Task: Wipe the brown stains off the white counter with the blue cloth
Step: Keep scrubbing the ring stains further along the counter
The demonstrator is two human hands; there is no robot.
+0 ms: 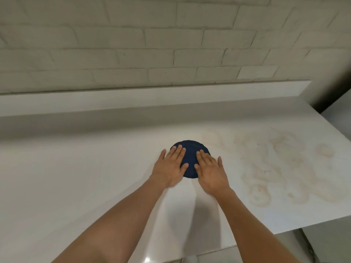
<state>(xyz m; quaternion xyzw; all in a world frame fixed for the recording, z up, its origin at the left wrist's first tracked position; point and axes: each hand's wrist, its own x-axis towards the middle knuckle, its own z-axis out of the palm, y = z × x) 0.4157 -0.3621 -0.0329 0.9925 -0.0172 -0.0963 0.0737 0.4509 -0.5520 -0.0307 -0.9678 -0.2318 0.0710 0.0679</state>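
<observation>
While both forearms reach out from the near edge of the white counter [85, 177], the two hands lie flat, palms down, on the blue cloth [190, 158], which sits bunched into a rounded pad near the middle of the surface. The left hand [170, 168] covers the cloth's left side and the right hand [210, 171] its right side, fingers spread and straight, so neither is gripping anything; they are simply pressing the cloth down against the counter. Beyond and to the right of the hands spread the brown stains [281, 168], pale looping smears that run across the counter's right part, from close to the near edge back towards the raised ledge [133, 99]. The cloth lies just beside the left fringe of the stains but not yet over the main patch, and the right hand is the nearer one to it. By my reading, the wiping has hardly begun, and the next stroke calls for sliding the cloth rightward. Behind the ledge rises a wall [152, 44] of pale bricks.
</observation>
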